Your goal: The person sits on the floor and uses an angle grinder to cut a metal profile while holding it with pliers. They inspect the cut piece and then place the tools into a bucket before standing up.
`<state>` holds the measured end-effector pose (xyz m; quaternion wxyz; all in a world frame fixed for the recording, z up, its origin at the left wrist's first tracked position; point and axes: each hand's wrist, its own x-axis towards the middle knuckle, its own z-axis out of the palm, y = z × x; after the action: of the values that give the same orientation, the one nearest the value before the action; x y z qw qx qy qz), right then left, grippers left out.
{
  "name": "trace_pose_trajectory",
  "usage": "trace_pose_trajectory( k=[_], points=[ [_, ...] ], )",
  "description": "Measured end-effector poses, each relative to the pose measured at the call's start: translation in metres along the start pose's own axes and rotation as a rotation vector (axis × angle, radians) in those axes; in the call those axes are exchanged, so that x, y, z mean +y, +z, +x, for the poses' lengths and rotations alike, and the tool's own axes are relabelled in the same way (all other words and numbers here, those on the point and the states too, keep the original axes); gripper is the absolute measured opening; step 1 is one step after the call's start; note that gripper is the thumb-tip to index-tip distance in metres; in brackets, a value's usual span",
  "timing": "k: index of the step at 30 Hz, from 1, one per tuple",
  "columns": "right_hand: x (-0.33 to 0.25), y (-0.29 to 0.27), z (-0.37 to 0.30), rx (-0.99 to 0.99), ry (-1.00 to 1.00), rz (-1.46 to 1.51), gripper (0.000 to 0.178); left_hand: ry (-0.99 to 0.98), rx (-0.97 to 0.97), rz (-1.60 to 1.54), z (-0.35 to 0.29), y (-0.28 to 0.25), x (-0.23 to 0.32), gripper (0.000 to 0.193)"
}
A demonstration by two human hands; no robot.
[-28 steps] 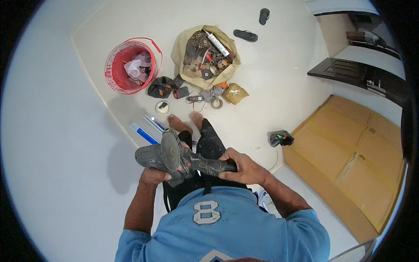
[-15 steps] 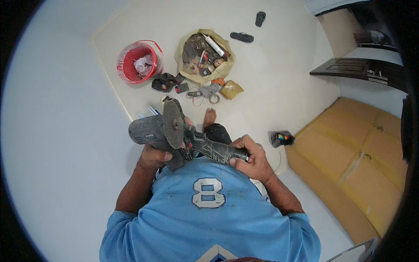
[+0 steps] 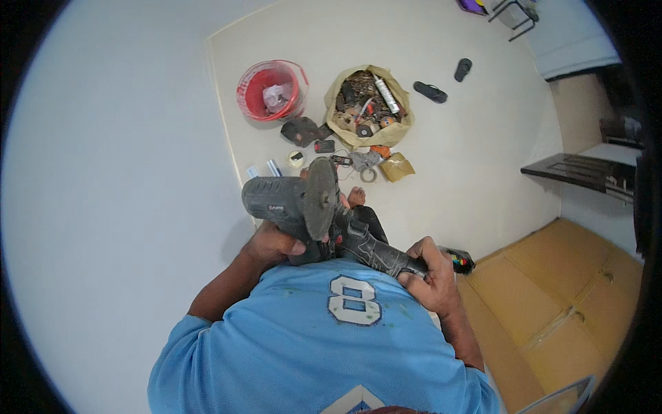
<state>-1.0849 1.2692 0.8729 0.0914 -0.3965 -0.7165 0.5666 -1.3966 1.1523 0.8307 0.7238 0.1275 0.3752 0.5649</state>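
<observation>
My left hand [image 3: 274,243] is closed round the handle of a dark pistol-shaped cordless drill [image 3: 272,196], its body pointing left. My right hand [image 3: 433,277] grips the rear end of a dusty black angle grinder [image 3: 376,252], which slants down to the right. A round, worn cutting disc [image 3: 321,199] stands at the grinder's head, edge up, just beside the drill. Both tools are held together in front of my blue shirt [image 3: 296,331]; whether they touch behind the disc is hidden.
On the floor ahead are a red bucket [image 3: 249,96], an open sack [image 3: 407,127] of tools and debris, a black battery [image 3: 324,146], a tape roll [image 3: 368,175] and black slippers [image 3: 430,92]. Brown cardboard [image 3: 531,283] lies at the right; a pale wall [image 3: 124,172] rises at the left.
The view has shifted, so the floor items and both tools sit farther right in the picture. My grip on both tools stays the same.
</observation>
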Motion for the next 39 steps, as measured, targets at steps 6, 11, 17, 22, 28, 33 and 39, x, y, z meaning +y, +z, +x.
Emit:
trace_pose_trajectory(
  k=[6, 11, 17, 22, 28, 33, 39],
  points=[
    [0.017, 0.016, 0.028, 0.102, 0.033, 0.261, 0.037, 0.042, 0.086, -0.092, -0.009, -0.044, 0.022, 0.082],
    [0.029, -0.008, 0.053, 0.181, 0.238, 0.54, 0.031, 0.329, 0.283, -0.16, 0.005, -0.114, 0.07, 0.051],
    [0.111, 0.059, 0.085, 0.206, 0.65, 0.626, 0.024, 0.381, 0.671, -0.01, 0.145, -0.367, 0.088, 0.026],
    [0.174, 0.131, 0.058, 0.351, 0.852, 0.646, 0.03, 0.288, 0.939, -0.208, 0.306, -0.557, 0.038, 0.031],
    [0.206, 0.186, 0.021, 0.5, 1.214, 0.659, 0.026, -0.032, 1.008, -0.366, 0.426, -0.648, 0.002, 0.05],
    [0.239, 0.215, 0.009, 0.494, 1.276, 0.645, 0.02, -0.122, 0.808, -0.394, 0.453, -0.711, -0.028, 0.056],
    [0.216, 0.232, 0.036, 0.543, 1.123, 0.721, 0.022, -0.133, 0.906, -0.309, 0.412, -0.667, -0.025, 0.044]
  ],
)
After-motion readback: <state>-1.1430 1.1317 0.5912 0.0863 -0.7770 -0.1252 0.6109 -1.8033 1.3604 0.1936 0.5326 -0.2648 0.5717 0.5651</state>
